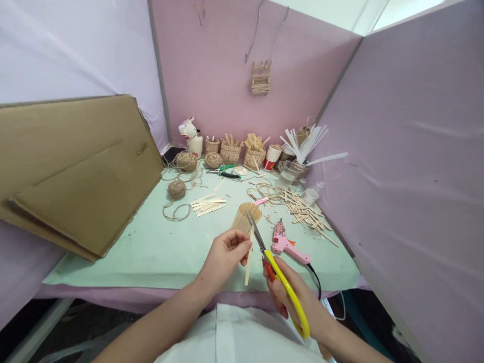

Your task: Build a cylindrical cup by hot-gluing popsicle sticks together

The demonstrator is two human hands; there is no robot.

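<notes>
My left hand [229, 252] pinches a thin flat wooden stick [248, 267] that stands nearly upright, its lower end hanging below the fingers. In my right hand [289, 290] is a pair of scissors [285, 282] with yellow and red handles. Their blades point up and away, right beside the upper end of the stick; I cannot tell whether they touch it. Just beyond both hands a small cup made of wooden sticks [242, 217] stands on the table, partly hidden by the blades and my left hand.
A pink glue gun [287, 244] lies to the right, with a heap of stick pieces [308, 212] behind it. Flat sticks [207, 205] and twine balls [176, 189] lie left of centre. Green-handled pruners [227, 173] are farther back. Cardboard [83, 176] leans at the left.
</notes>
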